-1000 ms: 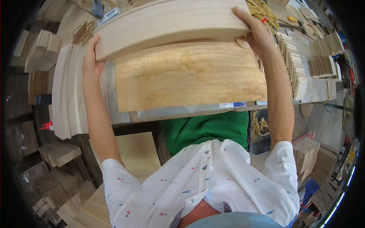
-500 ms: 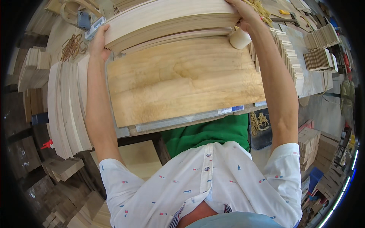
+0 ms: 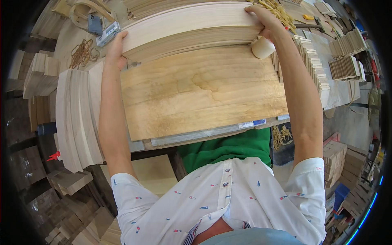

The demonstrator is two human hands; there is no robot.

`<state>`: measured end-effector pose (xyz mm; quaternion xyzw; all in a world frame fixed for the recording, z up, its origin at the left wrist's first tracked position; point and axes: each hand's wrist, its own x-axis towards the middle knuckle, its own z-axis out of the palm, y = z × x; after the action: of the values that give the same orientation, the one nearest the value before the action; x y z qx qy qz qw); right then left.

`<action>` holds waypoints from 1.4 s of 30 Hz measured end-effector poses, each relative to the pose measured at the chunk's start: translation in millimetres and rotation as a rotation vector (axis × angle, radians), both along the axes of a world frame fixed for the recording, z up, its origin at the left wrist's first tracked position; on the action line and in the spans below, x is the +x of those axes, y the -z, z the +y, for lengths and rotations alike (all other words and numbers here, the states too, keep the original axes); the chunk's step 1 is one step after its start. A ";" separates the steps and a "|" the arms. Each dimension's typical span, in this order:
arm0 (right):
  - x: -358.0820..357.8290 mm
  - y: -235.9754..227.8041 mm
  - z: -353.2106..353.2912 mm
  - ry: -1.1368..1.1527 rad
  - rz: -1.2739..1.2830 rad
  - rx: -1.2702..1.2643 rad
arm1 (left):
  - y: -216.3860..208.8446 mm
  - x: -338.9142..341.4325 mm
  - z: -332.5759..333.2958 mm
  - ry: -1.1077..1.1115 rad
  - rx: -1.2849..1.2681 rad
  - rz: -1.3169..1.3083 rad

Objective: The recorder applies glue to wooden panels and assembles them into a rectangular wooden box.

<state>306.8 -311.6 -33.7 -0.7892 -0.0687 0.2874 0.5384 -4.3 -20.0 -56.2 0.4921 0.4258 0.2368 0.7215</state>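
A wide yellowish board with brown stains lies flat on the table, in front of the person. Along the board's far edge runs a stack of long pale wood strips, its length roughly parallel to that edge. The left grip is closed on the end of the stack above the board's far left corner, fingers on top and thumb lower down on the near side. The right grip is closed on the opposite end, above the board's far right corner, fingertips spread over the top face. Whether the stack rests fully on the table beyond the board is hard to tell, since its underside is hidden.

At the board's far right corner, just below the right grip, sits a white roll. Right of the board, thin slats are set out in a stepped row. Beyond its far right corner are a heap of yellow bands and, farther out, a yellow-handled tool.

Left of the board, more long strips stand side by side. Past its far left corner are a loose tangle of brown bands, a pale blue box and a grey-blue block. On the board's near side, green cloth covers the person's lap.
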 end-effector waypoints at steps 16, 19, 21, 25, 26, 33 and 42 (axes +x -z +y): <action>-8.8 -13.5 6.6 -0.197 -0.255 -0.317 | 2.3 -5.9 -7.0 0.021 0.035 -0.029; -0.9 -14.5 8.9 -0.180 -0.425 -0.309 | 0.0 -7.9 -4.3 0.063 0.056 -0.045; 10.8 -13.7 19.1 -0.098 -0.689 -0.243 | -6.2 -3.1 10.4 0.072 0.218 -0.029; 77.4 -35.1 66.3 -0.068 -0.460 0.050 | -22.9 31.7 59.3 0.128 0.639 0.192; 96.0 -42.9 83.2 -0.064 -0.400 0.031 | -27.5 47.5 73.4 0.123 0.653 0.224; 115.2 -43.3 131.3 -0.047 -0.245 -0.084 | -31.9 127.2 128.1 0.138 0.578 0.215; 140.1 -26.7 148.2 0.025 -0.109 -0.149 | -15.7 127.2 146.2 0.138 0.518 0.232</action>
<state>446.8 -163.3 -7.0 -0.8422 -0.0664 0.2418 0.4774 122.9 126.2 -40.5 0.7116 0.3964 0.2299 0.5326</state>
